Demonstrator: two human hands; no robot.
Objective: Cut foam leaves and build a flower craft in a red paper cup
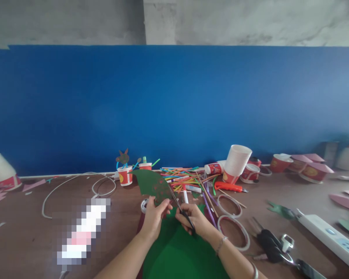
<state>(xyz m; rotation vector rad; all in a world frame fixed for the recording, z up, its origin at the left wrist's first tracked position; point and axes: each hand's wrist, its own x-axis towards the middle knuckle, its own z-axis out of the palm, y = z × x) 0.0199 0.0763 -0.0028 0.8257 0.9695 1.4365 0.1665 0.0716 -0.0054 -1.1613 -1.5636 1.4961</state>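
Note:
My left hand [156, 217] pinches the lower edge of a piece of green paper [154, 181], which stands up off the table and carries dark reddish marks on its right part. In my right hand [193, 219] is a pair of black-handled scissors [187, 220], fingers wrapped around the handles. The blades point up and left along the right edge of the paper, close to my left fingertips. Whether the blades are apart or together I cannot tell. Beneath both hands lies a larger green sheet [182, 248].
Behind the hands lie coloured sticks [180, 176] and an orange utility knife [228, 186]. Stacked paper cups [237, 162] stand at the back right. Tape rolls [234, 232], keys [272, 246] and a power strip [331, 236] lie right. A decorated cup [125, 176] stands back left, near a white cable [45, 201].

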